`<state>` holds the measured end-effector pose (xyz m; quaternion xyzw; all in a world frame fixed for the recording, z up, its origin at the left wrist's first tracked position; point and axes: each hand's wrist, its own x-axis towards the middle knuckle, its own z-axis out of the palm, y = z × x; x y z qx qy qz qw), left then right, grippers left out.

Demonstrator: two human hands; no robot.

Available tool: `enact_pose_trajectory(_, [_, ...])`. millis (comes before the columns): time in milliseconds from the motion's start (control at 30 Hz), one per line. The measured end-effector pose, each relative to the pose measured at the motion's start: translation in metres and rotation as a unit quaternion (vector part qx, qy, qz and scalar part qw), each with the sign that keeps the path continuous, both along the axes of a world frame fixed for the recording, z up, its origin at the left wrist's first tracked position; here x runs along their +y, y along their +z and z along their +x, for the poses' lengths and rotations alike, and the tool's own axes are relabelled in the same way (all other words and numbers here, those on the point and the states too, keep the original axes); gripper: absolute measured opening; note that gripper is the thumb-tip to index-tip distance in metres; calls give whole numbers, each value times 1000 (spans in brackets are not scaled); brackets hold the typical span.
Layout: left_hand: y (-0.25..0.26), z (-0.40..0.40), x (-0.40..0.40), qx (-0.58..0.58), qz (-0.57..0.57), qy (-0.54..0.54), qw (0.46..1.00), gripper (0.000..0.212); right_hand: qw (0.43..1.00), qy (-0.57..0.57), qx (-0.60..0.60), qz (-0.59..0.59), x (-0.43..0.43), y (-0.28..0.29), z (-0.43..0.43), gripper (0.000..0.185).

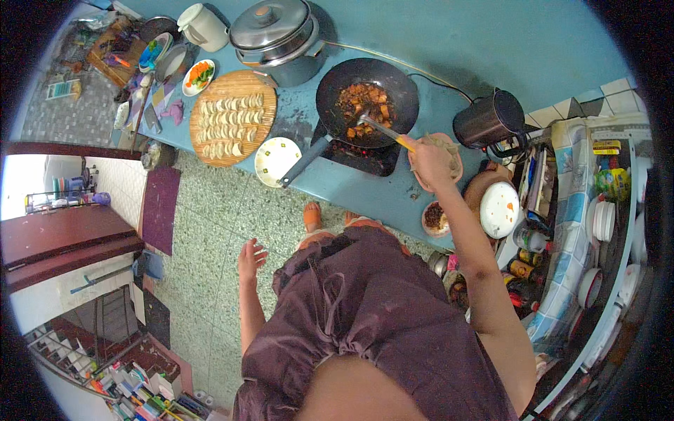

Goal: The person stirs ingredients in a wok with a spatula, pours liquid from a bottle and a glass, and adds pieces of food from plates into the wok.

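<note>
My right hand point(434, 162) grips the yellow handle of a metal cooking spatula point(383, 129). The spatula's head dips into browned cubes of food point(368, 102) in a dark wok point(408, 97). The wok sits on a black electric cooktop point(376, 162), its long handle pointing towards the counter's front edge. Partly hidden behind my right hand is a pink basket point(459, 150) with pale, thin pieces in it. Empty and with fingers apart, my left hand point(253, 259) hangs over the speckled floor, away from the counter. A patterned white plate point(274, 158) lies near the wok handle.
Rows of dumplings point(231, 117) cover a round bamboo board point(268, 105). Behind it stand a lidded steel pot point(271, 29) and a cream pitcher point(202, 29). To the right are a dark electric kettle point(489, 118), a bowl of dark bits point(434, 217) and a white lid point(499, 210).
</note>
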<state>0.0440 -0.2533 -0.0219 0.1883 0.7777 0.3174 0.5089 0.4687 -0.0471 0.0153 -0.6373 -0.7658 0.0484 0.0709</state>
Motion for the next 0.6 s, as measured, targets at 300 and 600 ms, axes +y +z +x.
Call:
enact_pose_trajectory(300, [-14, 6, -15, -24, -15, -6, 1000, 50, 995, -18, 56, -86, -20, 21, 11, 32])
enact_pose_trajectory(600, [-4, 3, -20, -3, -28, 8, 1000, 52, 985, -121, 108, -51, 10, 2, -12, 35])
